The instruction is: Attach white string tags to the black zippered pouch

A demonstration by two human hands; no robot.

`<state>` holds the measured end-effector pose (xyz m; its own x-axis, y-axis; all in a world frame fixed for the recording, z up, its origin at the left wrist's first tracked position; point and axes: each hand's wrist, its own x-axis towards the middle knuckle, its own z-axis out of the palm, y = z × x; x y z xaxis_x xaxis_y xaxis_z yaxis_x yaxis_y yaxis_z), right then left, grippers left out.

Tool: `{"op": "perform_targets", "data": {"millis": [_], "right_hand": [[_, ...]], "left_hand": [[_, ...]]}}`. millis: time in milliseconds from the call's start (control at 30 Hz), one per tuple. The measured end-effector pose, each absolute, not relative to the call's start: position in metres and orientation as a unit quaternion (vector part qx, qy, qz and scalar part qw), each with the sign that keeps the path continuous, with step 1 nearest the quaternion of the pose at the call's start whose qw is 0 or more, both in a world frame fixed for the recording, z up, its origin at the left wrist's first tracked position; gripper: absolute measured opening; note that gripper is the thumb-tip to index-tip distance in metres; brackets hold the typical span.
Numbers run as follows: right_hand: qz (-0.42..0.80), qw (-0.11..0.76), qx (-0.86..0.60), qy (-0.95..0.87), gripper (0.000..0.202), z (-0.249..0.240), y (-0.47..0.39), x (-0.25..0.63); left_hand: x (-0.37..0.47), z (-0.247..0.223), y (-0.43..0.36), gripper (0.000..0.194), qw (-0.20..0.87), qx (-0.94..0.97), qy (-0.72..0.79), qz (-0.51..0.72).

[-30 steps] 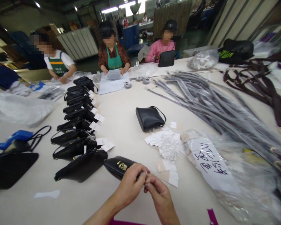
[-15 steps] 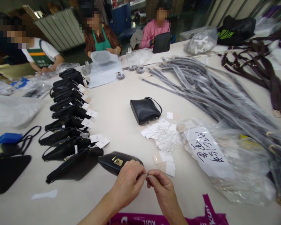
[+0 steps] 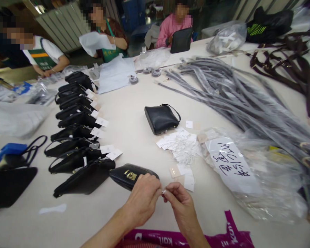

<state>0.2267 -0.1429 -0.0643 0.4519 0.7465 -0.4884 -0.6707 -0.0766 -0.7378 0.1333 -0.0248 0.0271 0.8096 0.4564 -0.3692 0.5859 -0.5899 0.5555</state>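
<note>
Leftward of the left grip, a row of tagged black bags runs across the pale surface. Just beyond that grip, and partly hidden by it, lies the gold-clasped handbag. The left grip is narrow, fingers curled; I cannot tell whether it holds the handbag's edge. Well beyond it sits a small black pouch. Just beside it, the right grip pinches a small white piece. Beyond the right grip lie loose white tags; farther right of it, a plastic package bears a handwritten sheet.
</note>
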Motion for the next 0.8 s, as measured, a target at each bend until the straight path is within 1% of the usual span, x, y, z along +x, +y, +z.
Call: {"op": "perform_targets", "data": {"millis": [433, 800], "right_hand": [[0.507, 0.670, -0.538, -0.067, 0.022, -0.058, -0.141, 0.232], [0.470, 0.642, -0.592, -0.130, 0.018, -0.054, -0.145, 0.239]], "left_hand": [[0.135, 0.028, -0.025, 0.021, 0.315, 0.897, 0.286, -0.119], [0.137, 0.025, -0.030, 0.018, 0.268, 0.917, 0.278, -0.097]]}}
